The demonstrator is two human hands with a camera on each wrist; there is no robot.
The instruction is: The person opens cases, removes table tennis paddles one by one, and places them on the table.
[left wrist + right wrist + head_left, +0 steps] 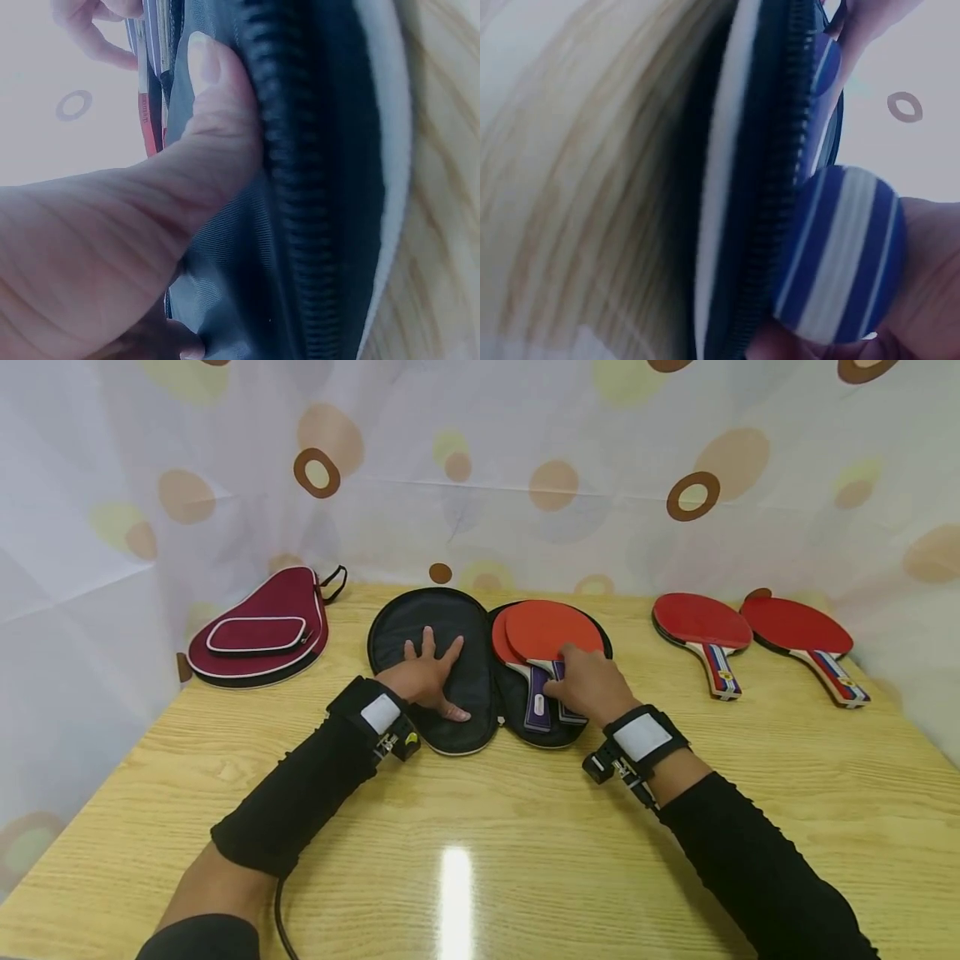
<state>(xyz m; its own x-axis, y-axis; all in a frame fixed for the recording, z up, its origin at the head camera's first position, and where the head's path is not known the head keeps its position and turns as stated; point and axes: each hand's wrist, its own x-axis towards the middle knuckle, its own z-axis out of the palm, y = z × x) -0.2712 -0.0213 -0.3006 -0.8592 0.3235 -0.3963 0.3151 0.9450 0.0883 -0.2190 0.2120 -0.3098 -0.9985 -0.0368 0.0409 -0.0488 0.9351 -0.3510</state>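
Note:
A black zippered paddle case point(397, 618) lies unfolded on the table, its two halves side by side. My left hand point(423, 678) rests with spread fingers on the left half; its thumb lies just inside the zipper point(292, 187) in the left wrist view. On the right half are two overlapping orange-red table tennis paddles, the upper one point(555, 628) partly covering the lower one point(501, 639). My right hand point(597, 687) grips the upper paddle's handle, whose blue-and-white striped butt point(840, 255) shows in the right wrist view. The lower paddle's purple handle point(538, 702) lies beside my right thumb.
A maroon paddle case point(273, 593) with a front pocket and black strap lies at the back left. Two red paddles, one nearer point(701, 620) and one farther right point(801, 628), lie at the back right. A patterned cloth point(495, 485) hangs behind the wooden table point(375, 877).

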